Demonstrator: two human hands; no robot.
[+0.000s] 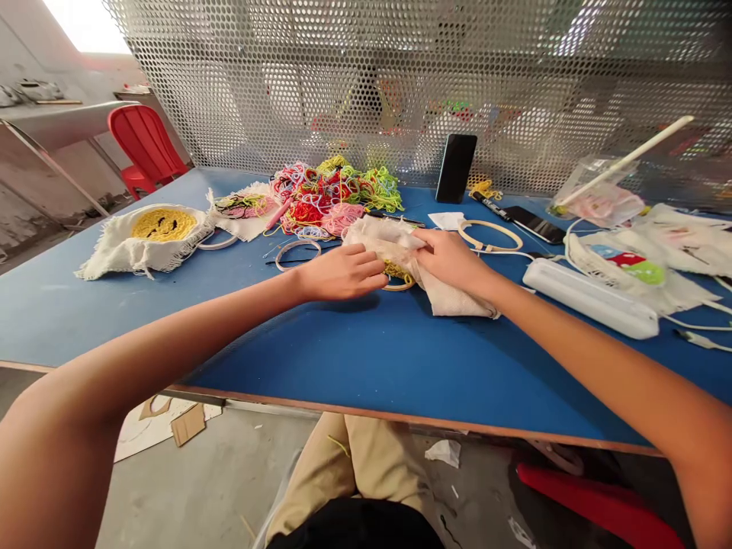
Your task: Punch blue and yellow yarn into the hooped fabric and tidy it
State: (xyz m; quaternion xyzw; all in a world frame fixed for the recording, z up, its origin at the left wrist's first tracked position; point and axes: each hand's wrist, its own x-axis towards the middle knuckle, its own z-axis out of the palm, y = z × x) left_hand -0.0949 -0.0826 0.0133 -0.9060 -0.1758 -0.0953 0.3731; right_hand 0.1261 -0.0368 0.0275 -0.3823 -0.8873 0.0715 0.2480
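A piece of coarse white cloth is bunched up over the blue table between my hands. Yellow yarn stitching and the rim of an embroidery hoop peek out from beneath it. My left hand is closed at the cloth's left side, fingers curled; its fingertips are partly hidden. On the right, my right hand grips the cloth from above between thumb and fingers, and a loose flap hangs below it.
A tangled yarn pile lies behind my hands. Hooped yellow embroidery is on the left. An upright phone, an empty hoop, a flat phone, a white lamp-like bar and cables lie rightward. A perforated metal panel borders the back.
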